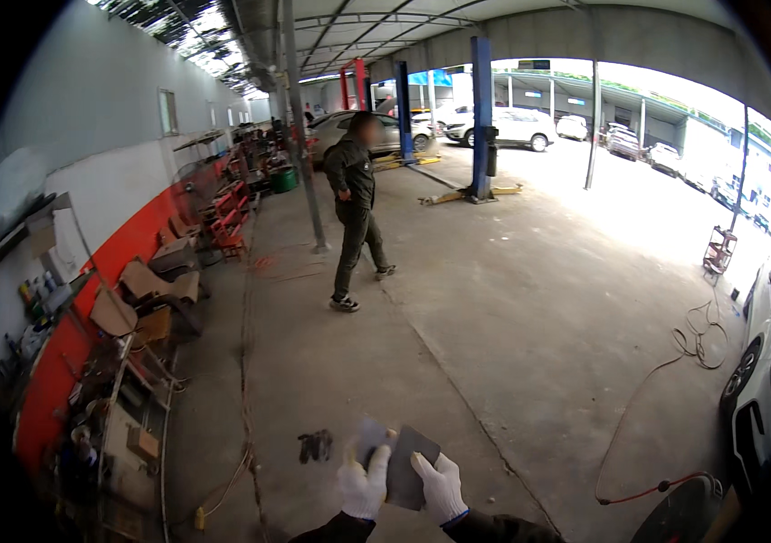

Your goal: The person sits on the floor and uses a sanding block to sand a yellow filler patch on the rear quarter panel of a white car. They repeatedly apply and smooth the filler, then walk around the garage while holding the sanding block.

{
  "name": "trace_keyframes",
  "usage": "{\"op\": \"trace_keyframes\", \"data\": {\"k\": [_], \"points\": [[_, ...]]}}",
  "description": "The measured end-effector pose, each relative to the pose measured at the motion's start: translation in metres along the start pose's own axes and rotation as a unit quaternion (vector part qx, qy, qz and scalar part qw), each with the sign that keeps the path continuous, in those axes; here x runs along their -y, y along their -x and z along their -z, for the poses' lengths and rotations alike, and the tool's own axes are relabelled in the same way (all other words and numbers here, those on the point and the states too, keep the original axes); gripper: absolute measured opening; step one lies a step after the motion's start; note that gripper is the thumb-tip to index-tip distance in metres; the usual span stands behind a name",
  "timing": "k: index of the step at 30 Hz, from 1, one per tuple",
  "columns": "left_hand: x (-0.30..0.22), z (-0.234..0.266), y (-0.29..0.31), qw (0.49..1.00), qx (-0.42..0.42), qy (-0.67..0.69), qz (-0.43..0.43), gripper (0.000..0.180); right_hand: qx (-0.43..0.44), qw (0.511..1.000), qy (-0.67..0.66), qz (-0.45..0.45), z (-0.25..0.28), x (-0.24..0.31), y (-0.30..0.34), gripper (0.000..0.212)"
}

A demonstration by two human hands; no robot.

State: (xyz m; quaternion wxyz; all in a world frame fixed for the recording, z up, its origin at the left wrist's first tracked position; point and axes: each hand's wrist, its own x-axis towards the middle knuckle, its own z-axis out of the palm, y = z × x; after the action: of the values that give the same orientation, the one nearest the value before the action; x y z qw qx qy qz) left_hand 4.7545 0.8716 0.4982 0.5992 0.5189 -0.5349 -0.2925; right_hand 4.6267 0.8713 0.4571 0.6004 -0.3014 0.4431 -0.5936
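Both my hands wear white knit gloves and are held out low in front of me. My right hand (441, 486) pinches a dark grey rectangular sheet (411, 469) by its right edge, thumb on top. Fingers of my left hand (364, 485) are closed on a lighter blue-grey sheet (371, 438), which is blurred. The two sheets are close side by side, and the dark one partly covers the left hand's fingertips. A pair of black gloves (315, 446) lies on the concrete floor, just left of my hands.
A person (354, 195) in dark clothes stands ahead. Chairs (157, 288) and a cluttered bench (137, 434) line the left wall. A blue lift post (481, 118) stands farther off. At right are a white car (770, 362), a hose (643, 500) and a coiled cable (698, 339).
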Motion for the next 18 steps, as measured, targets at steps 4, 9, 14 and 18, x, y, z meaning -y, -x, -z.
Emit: {"op": "trace_keyframes", "data": {"k": [4, 9, 14, 18], "points": [[0.025, -0.068, -0.045, 0.99, 0.137, -0.033, -0.025, 0.036, -0.122, 0.99, 0.015, 0.072, 0.023, 0.028, -0.052, 0.027], [0.068, -0.124, -0.116, 0.951, 0.306, -0.035, 0.017, 0.03, -0.135, 0.969, 0.109, 0.174, 0.044, 0.078, -0.147, 0.026], [0.1, -0.192, -0.242, 0.965, 0.254, -0.02, 0.064, 0.028, -0.286, 0.875, 0.165, 0.354, 0.061, 0.148, -0.282, 0.023], [0.106, -0.288, -0.341, 0.914, 0.218, 0.267, 0.213, 0.034, -0.289, 0.849, 0.23, 0.377, 0.069, 0.17, -0.364, 0.021]]}}
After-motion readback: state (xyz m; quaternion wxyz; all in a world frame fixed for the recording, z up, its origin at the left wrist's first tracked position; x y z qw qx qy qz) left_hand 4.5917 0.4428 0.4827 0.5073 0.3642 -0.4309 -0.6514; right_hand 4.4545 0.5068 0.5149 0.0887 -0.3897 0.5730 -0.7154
